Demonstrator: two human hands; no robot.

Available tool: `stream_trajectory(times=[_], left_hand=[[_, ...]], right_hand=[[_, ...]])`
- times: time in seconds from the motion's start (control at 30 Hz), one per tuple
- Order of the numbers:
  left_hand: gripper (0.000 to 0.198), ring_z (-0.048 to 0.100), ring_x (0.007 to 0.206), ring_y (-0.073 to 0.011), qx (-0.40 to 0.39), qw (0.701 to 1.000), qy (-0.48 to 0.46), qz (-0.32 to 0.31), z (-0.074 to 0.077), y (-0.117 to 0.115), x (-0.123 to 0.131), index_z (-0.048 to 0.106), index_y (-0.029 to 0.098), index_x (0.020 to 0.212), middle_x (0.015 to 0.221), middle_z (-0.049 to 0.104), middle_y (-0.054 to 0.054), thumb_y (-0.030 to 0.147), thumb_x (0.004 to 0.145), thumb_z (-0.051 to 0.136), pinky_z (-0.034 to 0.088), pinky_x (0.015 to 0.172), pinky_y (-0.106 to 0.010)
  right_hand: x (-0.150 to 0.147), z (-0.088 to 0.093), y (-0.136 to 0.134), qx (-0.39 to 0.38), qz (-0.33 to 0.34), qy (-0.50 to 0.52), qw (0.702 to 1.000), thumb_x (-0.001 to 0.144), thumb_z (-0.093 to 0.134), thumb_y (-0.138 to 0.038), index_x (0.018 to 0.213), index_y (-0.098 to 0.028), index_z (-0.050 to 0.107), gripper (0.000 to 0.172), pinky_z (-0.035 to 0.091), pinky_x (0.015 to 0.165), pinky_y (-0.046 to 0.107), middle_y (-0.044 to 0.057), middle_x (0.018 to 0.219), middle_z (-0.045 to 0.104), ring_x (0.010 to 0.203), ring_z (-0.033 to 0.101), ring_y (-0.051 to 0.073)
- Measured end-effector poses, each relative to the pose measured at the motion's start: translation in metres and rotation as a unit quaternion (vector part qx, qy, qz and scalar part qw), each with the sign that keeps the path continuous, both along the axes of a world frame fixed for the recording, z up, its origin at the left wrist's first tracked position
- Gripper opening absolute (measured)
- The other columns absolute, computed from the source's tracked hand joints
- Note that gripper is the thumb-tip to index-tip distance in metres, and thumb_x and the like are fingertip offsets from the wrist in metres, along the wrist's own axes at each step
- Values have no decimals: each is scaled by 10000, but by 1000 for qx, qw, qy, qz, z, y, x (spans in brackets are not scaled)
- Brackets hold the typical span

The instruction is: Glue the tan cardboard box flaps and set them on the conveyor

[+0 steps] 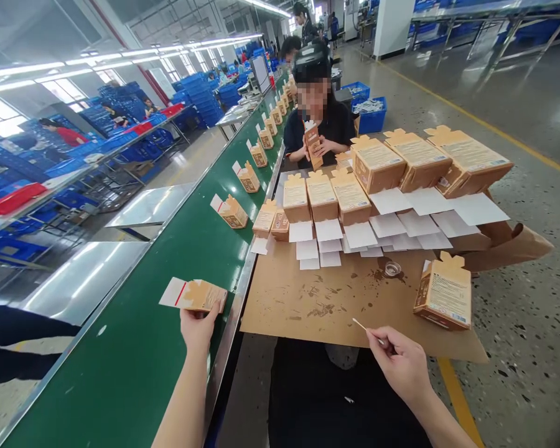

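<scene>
carton on the belt, stick in the other hand

the left hand [198, 325] is pinching a small brown carton [195, 294] by its near edge, fingers closed on it. the carton is lying flat on the green conveyor belt [135, 348], with its white flap pointing left. the right hand [401, 364] is gripping a thin stick [364, 328] between thumb and fingertips. the stick's pale tip is pointing up and left over the near edge of the cardboard sheet [308, 298]. the two hands are well apart, one over the belt and the other at the sheet.

on the stained sheet a small clear dish [392, 269] is sitting near the middle, and a lone box [445, 292] is resting just to its right. beyond them, rows of boxes [350, 196] are lying overlapped, their white flaps hanging toward the near side. further up the belt, a line of boxes [233, 211] is lying spaced out one after another. across the sheet a co-worker [329, 124] is sitting and holding another box upright in both hands.
</scene>
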State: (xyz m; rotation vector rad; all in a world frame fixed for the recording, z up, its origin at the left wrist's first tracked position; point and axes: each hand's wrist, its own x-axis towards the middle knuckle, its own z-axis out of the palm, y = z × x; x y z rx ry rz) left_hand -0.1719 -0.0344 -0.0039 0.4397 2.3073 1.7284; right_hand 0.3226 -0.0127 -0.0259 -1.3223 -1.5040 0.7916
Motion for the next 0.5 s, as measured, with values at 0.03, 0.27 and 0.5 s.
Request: stream_trajectory(times=[0.03, 0.27, 0.5], left_hand=[[678, 863, 1307, -369, 4, 1000, 1, -4, -3, 2, 2, 679, 246, 1172, 1236, 862, -89, 181, 630, 1081, 650, 1254, -647], [777, 845, 1342, -372, -14, 1000, 6, -13, -4, 26, 6, 628, 256, 1226, 1290, 843, -114, 199, 615, 1104, 620, 1292, -638], [1033, 660, 1576, -401, -9, 992, 118, 32, -11, -7, 16, 546, 274, 1449, 1488, 681, -136, 337, 596, 1126, 476, 1410, -667]], right_hand=[[-1, 0, 0, -3, 2, 0, 1000, 1051, 766, -635, 707, -244, 818, 524, 455, 455, 254, -12, 573, 552, 464, 468, 139], [-11, 2, 0, -16, 30, -7, 999, 1061, 750, -618, 698, -245, 806, 523, 443, 456, 257, -21, 574, 534, 464, 457, 138], [21, 5, -7, 14, -38, -49, 998, 1059, 748, -617, 701, -275, 795, 498, 490, 456, 274, 3, 569, 576, 450, 520, 167]])
